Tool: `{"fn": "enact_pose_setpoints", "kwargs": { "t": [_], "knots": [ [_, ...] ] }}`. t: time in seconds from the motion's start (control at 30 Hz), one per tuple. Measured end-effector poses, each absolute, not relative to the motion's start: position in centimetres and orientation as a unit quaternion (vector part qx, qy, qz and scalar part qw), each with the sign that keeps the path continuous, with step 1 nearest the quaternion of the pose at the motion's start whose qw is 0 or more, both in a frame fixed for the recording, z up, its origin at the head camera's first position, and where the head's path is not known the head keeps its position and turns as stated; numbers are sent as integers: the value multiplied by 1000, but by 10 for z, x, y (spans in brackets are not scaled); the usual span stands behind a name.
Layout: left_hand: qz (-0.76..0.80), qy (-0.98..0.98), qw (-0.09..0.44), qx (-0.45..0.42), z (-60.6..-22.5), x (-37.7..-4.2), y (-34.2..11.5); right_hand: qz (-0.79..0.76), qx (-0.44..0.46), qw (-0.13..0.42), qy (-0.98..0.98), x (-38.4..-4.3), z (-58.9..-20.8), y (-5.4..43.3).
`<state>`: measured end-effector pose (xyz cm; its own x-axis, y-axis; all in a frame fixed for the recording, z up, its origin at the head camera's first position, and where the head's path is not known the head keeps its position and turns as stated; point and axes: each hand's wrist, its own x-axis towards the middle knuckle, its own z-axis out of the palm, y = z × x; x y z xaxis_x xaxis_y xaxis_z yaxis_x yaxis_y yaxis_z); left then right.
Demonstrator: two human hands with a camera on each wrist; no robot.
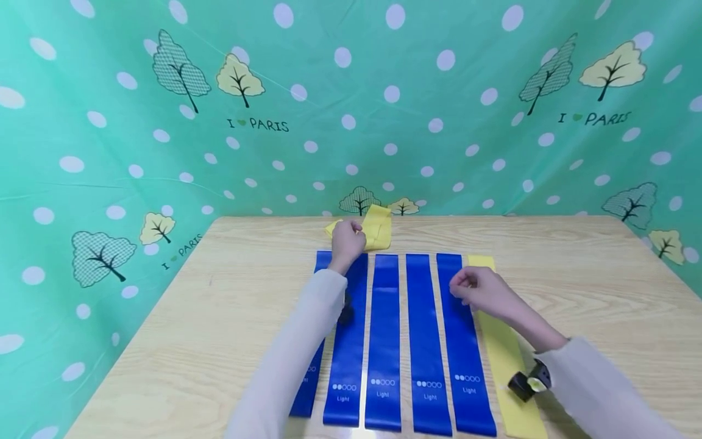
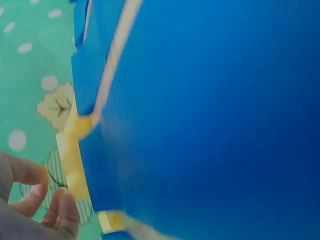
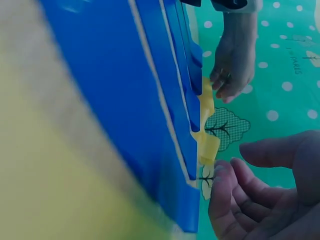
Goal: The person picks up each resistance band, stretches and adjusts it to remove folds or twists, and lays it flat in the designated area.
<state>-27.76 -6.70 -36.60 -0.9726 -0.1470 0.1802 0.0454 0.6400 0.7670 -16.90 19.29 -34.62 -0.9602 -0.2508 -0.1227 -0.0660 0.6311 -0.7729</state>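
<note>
Several blue resistance bands [image 1: 385, 341], printed "Light", lie flat side by side, running away from the viewer. A yellow band [image 1: 504, 347] lies to their right, partly under my right forearm. At the far ends of the blue bands sits a crumpled, folded yellow band [image 1: 378, 230]. My left hand [image 1: 348, 244] is over that crumpled band; its loosely bent fingers [image 2: 62, 207] show nothing between them in the left wrist view. My right hand [image 1: 482, 291] hovers about the far part of the rightmost blue band, fingers loosely bent and holding nothing. My left sleeve hides part of the leftmost band.
The bands lie on a light wood-grain table [image 1: 181, 329]. Behind its far edge hangs a green dotted curtain [image 1: 417, 122] with printed trees. A small black device [image 1: 526, 384] is worn on my right wrist.
</note>
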Motion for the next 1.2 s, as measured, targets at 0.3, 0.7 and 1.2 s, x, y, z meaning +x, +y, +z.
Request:
{"fn": "enact_pose_setpoints", "kwargs": {
  "t": [0.3, 0.7, 1.2],
  "knots": [
    [-410, -906, 74, 73, -369, -280, -84, -500, -46, 134, 854, -223, -340, 160],
    [-465, -883, 4, 63, -364, -282, -77, -612, -10, 230, 757, -275, -353, 122],
    [-475, -879, 3, 38, -365, -284, -64, -752, 73, 257, 603, -297, -364, 86]
  ]
}}
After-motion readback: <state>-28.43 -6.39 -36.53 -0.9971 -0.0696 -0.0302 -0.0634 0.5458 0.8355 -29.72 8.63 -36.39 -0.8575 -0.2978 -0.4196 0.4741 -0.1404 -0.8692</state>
